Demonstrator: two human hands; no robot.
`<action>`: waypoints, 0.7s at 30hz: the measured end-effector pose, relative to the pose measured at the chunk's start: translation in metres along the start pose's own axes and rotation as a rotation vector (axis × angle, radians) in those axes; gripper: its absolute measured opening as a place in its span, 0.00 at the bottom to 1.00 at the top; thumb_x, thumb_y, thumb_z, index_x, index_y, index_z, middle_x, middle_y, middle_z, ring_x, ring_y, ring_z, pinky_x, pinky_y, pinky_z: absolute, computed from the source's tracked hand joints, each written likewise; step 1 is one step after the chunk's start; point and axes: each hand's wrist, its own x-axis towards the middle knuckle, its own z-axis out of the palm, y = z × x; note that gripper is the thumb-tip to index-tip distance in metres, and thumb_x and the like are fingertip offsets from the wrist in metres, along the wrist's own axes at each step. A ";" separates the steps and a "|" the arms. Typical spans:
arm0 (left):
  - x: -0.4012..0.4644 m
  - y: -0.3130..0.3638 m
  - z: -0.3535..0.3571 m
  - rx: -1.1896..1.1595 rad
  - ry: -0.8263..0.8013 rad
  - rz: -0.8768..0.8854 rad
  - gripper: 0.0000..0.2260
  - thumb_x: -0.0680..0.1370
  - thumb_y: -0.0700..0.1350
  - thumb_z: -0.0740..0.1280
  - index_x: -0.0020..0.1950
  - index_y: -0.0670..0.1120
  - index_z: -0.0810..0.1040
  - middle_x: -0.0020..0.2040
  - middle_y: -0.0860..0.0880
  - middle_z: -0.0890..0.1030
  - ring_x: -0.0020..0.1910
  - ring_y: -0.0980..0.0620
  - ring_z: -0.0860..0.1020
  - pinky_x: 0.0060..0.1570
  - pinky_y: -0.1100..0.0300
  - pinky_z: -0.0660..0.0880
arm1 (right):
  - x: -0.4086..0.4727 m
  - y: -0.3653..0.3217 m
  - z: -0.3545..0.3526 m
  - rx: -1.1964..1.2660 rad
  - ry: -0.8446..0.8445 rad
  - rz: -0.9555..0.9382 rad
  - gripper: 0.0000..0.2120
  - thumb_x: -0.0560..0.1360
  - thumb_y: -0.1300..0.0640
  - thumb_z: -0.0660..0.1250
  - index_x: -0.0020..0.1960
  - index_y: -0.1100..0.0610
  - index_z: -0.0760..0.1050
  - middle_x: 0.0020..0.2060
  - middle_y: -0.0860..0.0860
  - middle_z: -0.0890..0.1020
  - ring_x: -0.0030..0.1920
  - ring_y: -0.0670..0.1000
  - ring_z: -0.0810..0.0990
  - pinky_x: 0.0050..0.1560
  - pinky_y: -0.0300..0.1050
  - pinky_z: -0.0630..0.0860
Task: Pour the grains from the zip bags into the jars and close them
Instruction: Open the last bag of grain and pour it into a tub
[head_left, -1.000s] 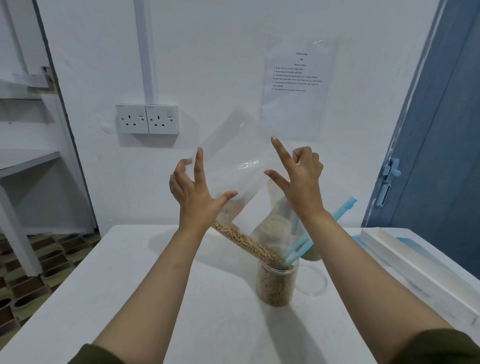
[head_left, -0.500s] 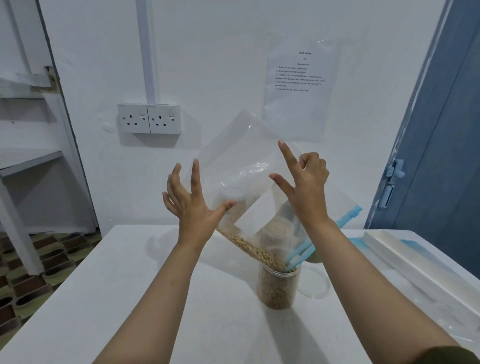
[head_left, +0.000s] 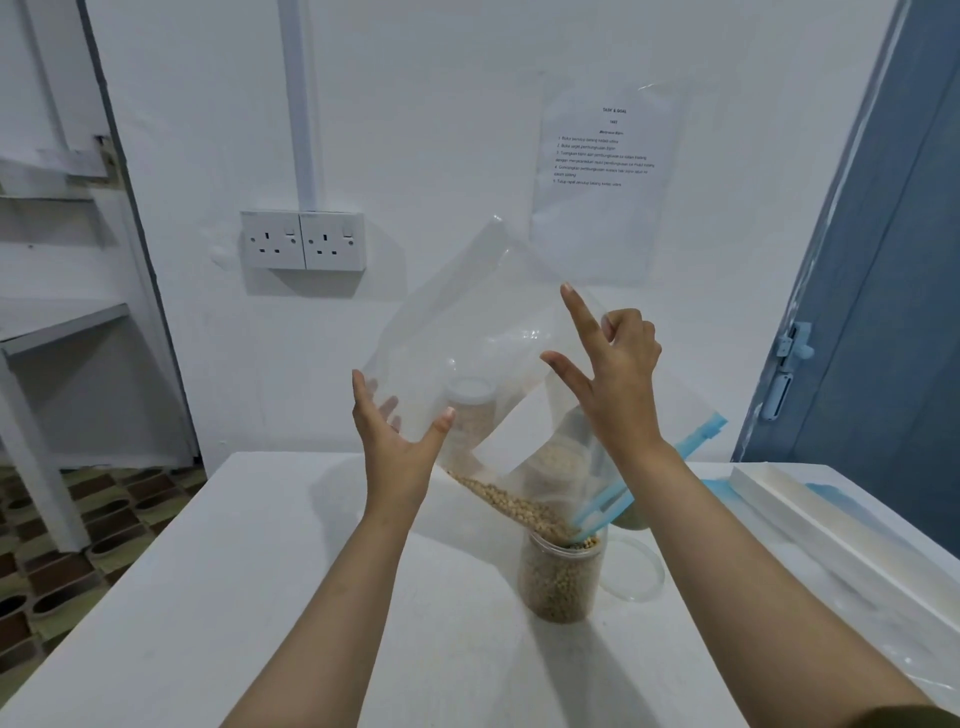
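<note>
A large clear plastic zip bag with a light blue zipper strip (head_left: 498, 332) is held tilted in the middle of the frame, its closed bottom corner up toward the wall and its blue-edged mouth down at the lower right. The left hand (head_left: 397, 441) supports the bag's lower left edge, thumb on the near face and fingers showing through the plastic behind it. The right hand (head_left: 615, 374) grips the bag's right edge, with its forefinger and another finger stretched out and the remaining fingers curled on the plastic.

Tan round grains (head_left: 511, 501) lie in a band along the bag's lower edge and run down into the open clear plastic jar (head_left: 561, 577), which stands on the white table (head_left: 260, 597) just right of centre and is nearly full. The bag's mouth rests at the jar's rim. A round clear lid (head_left: 636, 571) lies flat on the table, touching the jar's right side.

Through the bag, other grain-filled jars (head_left: 470, 410) show blurred further back on the table. A long white tray (head_left: 841, 525) lies along the table's right edge. A double wall socket (head_left: 303, 240) sits upper left of centre, and a printed sheet (head_left: 602, 176) hangs upper right.
</note>
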 end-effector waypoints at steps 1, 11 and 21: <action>0.000 0.000 0.000 0.010 -0.001 0.007 0.48 0.72 0.45 0.76 0.80 0.54 0.44 0.76 0.53 0.56 0.69 0.55 0.67 0.71 0.60 0.63 | 0.000 0.000 0.000 -0.001 -0.001 0.004 0.27 0.79 0.40 0.60 0.77 0.40 0.57 0.47 0.51 0.62 0.46 0.50 0.62 0.55 0.47 0.60; 0.003 0.000 0.000 -0.006 -0.027 0.029 0.47 0.72 0.44 0.76 0.80 0.55 0.46 0.70 0.56 0.57 0.66 0.54 0.72 0.68 0.58 0.68 | -0.003 0.003 -0.002 -0.028 -0.012 0.034 0.28 0.80 0.40 0.59 0.78 0.39 0.54 0.47 0.54 0.66 0.47 0.51 0.63 0.54 0.47 0.62; 0.008 0.002 0.006 -0.001 -0.045 0.062 0.47 0.73 0.41 0.75 0.80 0.56 0.46 0.73 0.54 0.56 0.64 0.53 0.74 0.63 0.57 0.73 | -0.007 0.011 -0.005 -0.007 -0.016 0.094 0.30 0.80 0.41 0.62 0.78 0.40 0.54 0.47 0.53 0.67 0.47 0.51 0.64 0.55 0.48 0.64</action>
